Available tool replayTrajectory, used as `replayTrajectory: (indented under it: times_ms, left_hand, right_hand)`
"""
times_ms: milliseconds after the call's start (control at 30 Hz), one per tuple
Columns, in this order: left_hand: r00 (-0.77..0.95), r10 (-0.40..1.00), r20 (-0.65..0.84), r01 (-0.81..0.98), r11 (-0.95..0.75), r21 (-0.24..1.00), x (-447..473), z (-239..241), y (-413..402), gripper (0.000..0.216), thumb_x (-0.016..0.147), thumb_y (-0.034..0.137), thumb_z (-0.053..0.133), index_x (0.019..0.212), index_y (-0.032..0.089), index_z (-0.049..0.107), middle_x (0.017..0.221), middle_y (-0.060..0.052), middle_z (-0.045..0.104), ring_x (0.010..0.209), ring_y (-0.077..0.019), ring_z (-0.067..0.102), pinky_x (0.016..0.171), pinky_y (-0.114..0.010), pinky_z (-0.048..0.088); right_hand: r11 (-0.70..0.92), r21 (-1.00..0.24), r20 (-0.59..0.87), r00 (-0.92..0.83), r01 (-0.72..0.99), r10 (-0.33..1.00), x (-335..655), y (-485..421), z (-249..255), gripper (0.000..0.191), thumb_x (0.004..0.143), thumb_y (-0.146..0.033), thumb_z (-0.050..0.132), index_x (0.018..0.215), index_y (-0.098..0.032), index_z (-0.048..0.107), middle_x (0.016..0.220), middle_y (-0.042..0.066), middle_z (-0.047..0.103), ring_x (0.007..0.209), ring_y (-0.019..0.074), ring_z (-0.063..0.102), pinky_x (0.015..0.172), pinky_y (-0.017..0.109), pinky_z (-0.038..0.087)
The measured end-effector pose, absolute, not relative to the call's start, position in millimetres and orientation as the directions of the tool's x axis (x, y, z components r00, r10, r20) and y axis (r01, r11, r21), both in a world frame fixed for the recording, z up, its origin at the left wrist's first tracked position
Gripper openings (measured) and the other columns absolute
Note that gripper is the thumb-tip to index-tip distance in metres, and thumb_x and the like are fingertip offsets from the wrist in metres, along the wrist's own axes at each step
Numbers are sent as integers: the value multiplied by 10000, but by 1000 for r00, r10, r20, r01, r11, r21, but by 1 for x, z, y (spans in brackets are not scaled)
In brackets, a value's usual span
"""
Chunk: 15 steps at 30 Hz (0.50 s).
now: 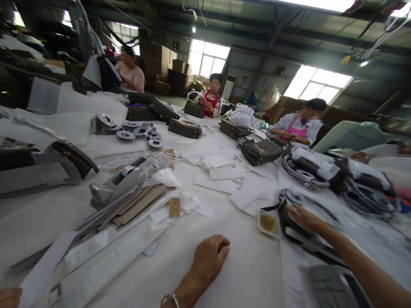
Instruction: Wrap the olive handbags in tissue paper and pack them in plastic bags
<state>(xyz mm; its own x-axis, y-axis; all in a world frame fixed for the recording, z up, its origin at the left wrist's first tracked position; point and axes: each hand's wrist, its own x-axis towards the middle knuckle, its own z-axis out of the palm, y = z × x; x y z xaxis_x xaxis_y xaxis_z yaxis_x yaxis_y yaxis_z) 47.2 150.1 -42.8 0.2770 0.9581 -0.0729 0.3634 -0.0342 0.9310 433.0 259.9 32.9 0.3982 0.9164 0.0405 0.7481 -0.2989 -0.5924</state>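
My left hand [209, 258] rests on the white-covered table [241, 281] near the front middle. Its fingers are curled into a loose fist with nothing visible in them, and a thin bracelet is on the wrist. My right hand [304, 219] reaches forward on the right. Its fingers lie stretched out on a dark strap [292, 231] that curves across the cloth. Just left of that hand lies a small clear packet [268, 223] with brownish contents. A small tan tag [174, 207] lies further left.
A tape dispenser [122, 180], flat card strips [136, 205] and white paper sleeves [97, 262] lie left. Loose white papers [225, 172], tape rolls [139, 133], dark handbags [261, 150] and wrapped straps [326, 169] fill the far table. Three people sit beyond. Part of another hand [0, 298] shows bottom left.
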Motion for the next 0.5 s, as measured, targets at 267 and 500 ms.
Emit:
replayTrajectory:
  times_ms: [267, 500]
  left_hand:
    - [279, 959, -52, 390, -63, 919, 46, -40, 149, 242, 838, 299, 540, 981, 238, 726, 948, -5, 749, 867, -180, 667, 787, -274, 469]
    - [274, 961, -30, 385, -81, 919, 47, -38, 149, 261, 836, 299, 533, 986, 242, 739, 968, -9, 754, 867, -184, 673, 808, -280, 476]
  right_hand:
    - [11, -79, -60, -16, 997, 998, 340, 233, -5, 828, 779, -590, 600, 1431, -98, 468, 1489, 205, 458, 1396, 368, 397, 1141, 472, 333]
    - [-15, 8, 32, 14, 1000, 999, 317, 223, -50, 751, 854, -545, 526, 1441, -84, 442, 1493, 210, 450, 1426, 346, 354, 1153, 473, 309]
